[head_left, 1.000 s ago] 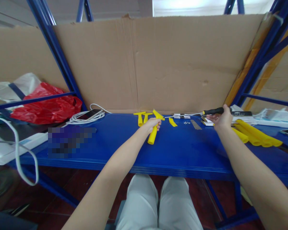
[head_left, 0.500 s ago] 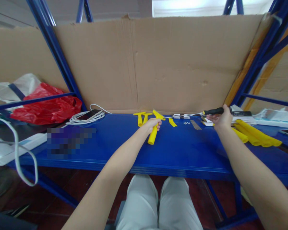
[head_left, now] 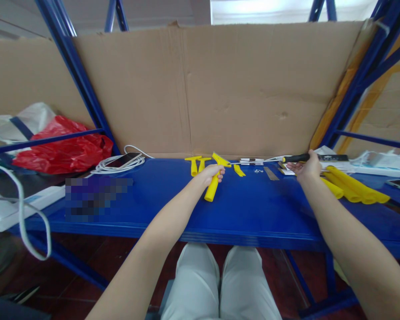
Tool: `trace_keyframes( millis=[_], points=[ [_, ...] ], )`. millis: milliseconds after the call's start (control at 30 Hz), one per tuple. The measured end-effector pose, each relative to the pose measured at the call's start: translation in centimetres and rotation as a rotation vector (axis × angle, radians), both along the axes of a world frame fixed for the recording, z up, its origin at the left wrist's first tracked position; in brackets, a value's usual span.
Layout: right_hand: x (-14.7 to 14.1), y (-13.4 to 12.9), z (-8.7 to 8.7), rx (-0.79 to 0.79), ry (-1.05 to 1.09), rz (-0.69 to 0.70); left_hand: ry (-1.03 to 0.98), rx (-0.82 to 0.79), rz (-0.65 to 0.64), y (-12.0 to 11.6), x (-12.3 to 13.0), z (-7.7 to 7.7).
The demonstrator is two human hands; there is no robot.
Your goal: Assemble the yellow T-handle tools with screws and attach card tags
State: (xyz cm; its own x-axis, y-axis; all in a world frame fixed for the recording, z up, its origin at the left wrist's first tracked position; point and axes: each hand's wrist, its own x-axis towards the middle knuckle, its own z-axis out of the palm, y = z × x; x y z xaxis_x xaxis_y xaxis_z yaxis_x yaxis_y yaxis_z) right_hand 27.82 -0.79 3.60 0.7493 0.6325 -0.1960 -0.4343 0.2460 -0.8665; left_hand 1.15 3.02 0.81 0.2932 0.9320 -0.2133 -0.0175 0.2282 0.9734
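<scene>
My left hand [head_left: 214, 174] is wrapped round a yellow T-shaped scraper [head_left: 211, 190], its handle slanting down toward the front edge. In my right hand [head_left: 308, 168] is a screwdriver with a black handle [head_left: 296, 158]; its long shaft runs left and the tip meets the scraper's head. Two more yellow T-shaped pieces [head_left: 194, 166] lie just left of my left hand. To the right of the scraper are a loose yellow piece [head_left: 239, 170], small screws [head_left: 258, 171] and a flat metal blade [head_left: 271, 174].
Yellow tubes [head_left: 356, 189] lie right of my right hand, near white papers and a power strip [head_left: 376, 170]. At the left are a coiled white cable [head_left: 103, 166], a phone, a red plastic bag [head_left: 66, 142] and another power strip. Cardboard [head_left: 236, 89] stands behind the blue table [head_left: 246, 213].
The screwdriver's handle has tilted slightly lower in my right hand, while both hands remain in nearly the same places. The whole view has shifted very slightly.
</scene>
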Motion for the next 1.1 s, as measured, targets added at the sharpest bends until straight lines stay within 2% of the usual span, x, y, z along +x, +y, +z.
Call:
trace_keyframes(
  millis=[1100],
  points=[
    [0.57,0.21,-0.25,-0.030,0.067,0.007,-0.018,-0.002,0.001,0.05,-0.05,0.06]
  ],
)
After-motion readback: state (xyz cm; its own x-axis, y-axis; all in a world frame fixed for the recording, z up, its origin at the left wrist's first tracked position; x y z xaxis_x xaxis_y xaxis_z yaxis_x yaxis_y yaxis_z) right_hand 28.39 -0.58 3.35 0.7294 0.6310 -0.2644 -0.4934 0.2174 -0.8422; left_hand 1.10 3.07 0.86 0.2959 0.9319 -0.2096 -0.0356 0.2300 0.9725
